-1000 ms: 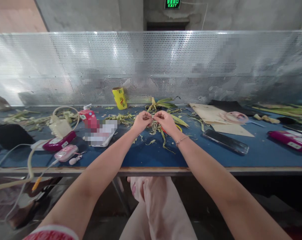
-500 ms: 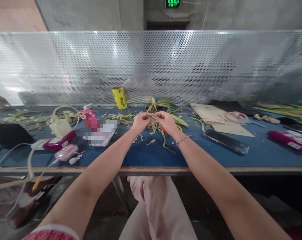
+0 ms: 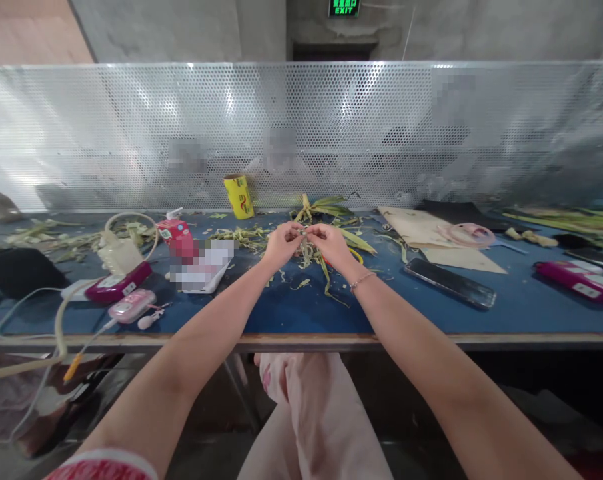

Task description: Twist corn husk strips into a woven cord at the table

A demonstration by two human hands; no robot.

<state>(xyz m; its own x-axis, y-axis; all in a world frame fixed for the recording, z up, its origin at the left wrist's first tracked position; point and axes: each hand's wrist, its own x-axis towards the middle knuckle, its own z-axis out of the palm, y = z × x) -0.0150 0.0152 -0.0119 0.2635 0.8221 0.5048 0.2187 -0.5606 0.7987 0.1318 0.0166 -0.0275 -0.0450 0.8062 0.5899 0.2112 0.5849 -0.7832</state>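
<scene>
My left hand (image 3: 284, 243) and my right hand (image 3: 328, 243) meet over the middle of the table, fingertips pinched close together. Between them they hold a thin plant strip (image 3: 307, 248), pale green and curled, its lower part dangling below the fingers. What lies right at the fingertips is too small to make out. Green leaves (image 3: 358, 240) and a shrivelled strand (image 3: 327, 280) spread beside and under my right hand. A heap of plant shreds (image 3: 246, 235) lies left of my left hand. Behind both hands sits a cut leafy stalk (image 3: 307, 205).
A yellow roll (image 3: 238, 197) stands near the perforated metal screen (image 3: 331, 120). To the left are a red pump bottle (image 3: 178, 237), a white box-like item (image 3: 208, 267) and a pink device (image 3: 132, 307) with cables. On the right lie a black phone (image 3: 451, 283) and brown paper (image 3: 411, 227).
Both hands stay in nearly the same place with the plant strip between them. The fingertips have shifted only slightly, the left ones a little upward.
</scene>
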